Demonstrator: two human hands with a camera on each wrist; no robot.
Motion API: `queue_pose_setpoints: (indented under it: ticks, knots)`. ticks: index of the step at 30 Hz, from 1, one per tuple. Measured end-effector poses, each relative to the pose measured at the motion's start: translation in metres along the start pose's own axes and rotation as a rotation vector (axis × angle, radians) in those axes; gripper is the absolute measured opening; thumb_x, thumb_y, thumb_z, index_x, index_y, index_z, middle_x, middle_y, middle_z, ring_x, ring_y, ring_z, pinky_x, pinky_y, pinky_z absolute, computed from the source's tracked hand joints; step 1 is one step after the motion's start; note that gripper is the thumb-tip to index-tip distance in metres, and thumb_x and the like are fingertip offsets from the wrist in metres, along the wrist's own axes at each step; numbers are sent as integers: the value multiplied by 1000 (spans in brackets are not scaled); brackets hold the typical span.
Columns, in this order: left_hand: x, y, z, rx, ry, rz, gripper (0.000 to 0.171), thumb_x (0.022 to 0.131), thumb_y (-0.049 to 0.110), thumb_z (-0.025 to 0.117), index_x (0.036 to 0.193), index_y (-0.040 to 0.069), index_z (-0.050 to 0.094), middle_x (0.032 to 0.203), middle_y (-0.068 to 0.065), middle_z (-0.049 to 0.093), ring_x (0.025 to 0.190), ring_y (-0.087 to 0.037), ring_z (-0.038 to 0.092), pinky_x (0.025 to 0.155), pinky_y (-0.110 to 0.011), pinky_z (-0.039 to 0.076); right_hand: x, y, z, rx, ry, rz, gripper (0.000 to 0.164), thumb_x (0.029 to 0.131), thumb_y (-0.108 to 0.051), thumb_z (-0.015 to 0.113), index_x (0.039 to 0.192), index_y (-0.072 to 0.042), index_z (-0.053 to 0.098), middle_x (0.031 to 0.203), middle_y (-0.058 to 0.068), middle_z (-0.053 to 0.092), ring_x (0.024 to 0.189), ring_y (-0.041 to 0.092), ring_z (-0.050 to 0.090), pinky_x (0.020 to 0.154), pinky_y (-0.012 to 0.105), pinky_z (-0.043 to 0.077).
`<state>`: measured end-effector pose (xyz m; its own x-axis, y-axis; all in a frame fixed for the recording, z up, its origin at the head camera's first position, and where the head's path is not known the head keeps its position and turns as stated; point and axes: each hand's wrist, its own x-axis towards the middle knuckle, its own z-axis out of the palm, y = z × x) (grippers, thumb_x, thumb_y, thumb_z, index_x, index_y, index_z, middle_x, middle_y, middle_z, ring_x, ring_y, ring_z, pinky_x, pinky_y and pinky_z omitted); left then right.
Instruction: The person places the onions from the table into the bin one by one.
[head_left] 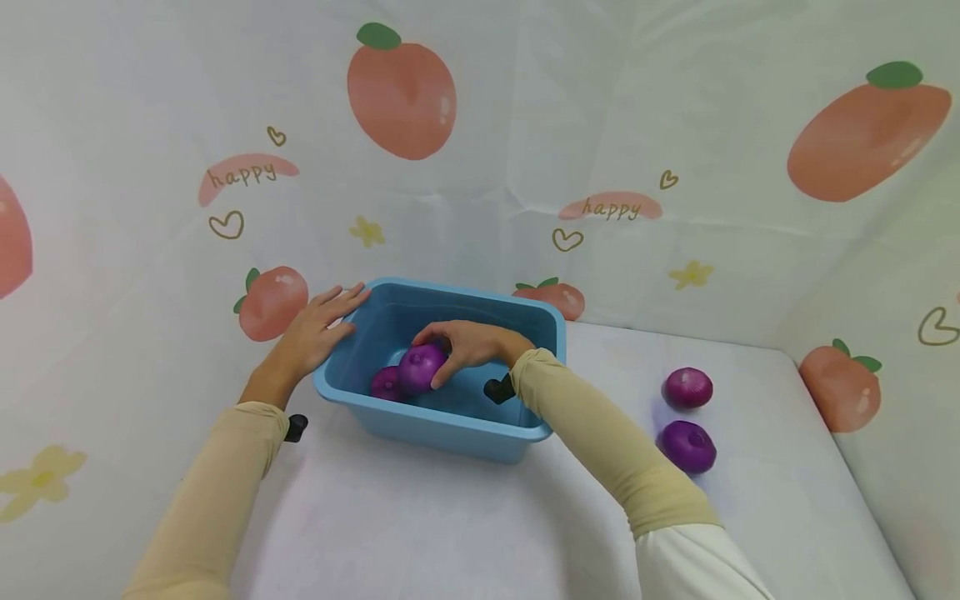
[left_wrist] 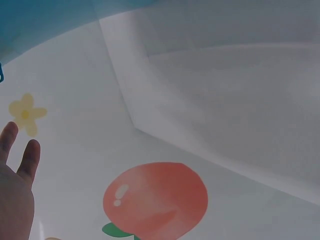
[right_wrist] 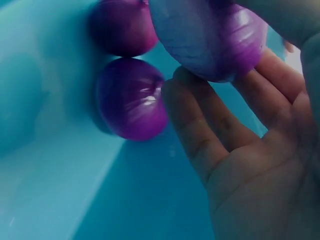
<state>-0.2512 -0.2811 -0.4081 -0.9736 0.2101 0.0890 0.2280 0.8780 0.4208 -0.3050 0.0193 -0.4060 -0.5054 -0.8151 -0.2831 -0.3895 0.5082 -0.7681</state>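
My right hand (head_left: 472, 343) reaches into a light blue plastic bin (head_left: 442, 423) and grips a purple onion (head_left: 420, 369) between thumb and fingers. In the right wrist view, the fingers curl under the held onion (right_wrist: 210, 40). Beside it in the bin lie two more onions, one darker onion (right_wrist: 122, 27) and one brighter onion (right_wrist: 132, 100); the head view shows just one of these onions (head_left: 386, 383), partly hidden. My left hand (head_left: 311, 333) rests at the bin's left rim with fingers extended. Only part of that hand (left_wrist: 15, 185) enters the left wrist view.
To the right of the bin, a reddish-purple onion (head_left: 687, 388) and a darker purple onion (head_left: 687, 447) lie on the white tabletop (head_left: 780, 500). A white fruit-printed cloth (head_left: 480, 167) rises close behind the bin and along both sides.
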Motion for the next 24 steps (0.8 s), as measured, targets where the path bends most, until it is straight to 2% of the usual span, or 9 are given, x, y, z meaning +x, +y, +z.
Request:
queue_pose_setpoints:
  ticks: [11, 24]
  knots:
    - [-1, 0, 2, -22, 15, -13, 58, 103, 37, 39, 160, 34, 31, 169, -4, 30, 159, -41, 17, 116, -80, 20, 4, 1, 12, -122, -102, 104, 77, 77, -34, 88, 144, -22, 51, 145, 1, 54, 137, 22, 47, 112, 41, 49]
    - [0, -2, 3, -18, 16, -18, 58, 104, 38, 38, 161, 34, 30, 170, -3, 29, 158, -41, 17, 116, -80, 20, 7, 4, 15, -149, -117, 107, 75, 78, -33, 88, 143, -22, 51, 143, 2, 55, 136, 21, 48, 112, 40, 49]
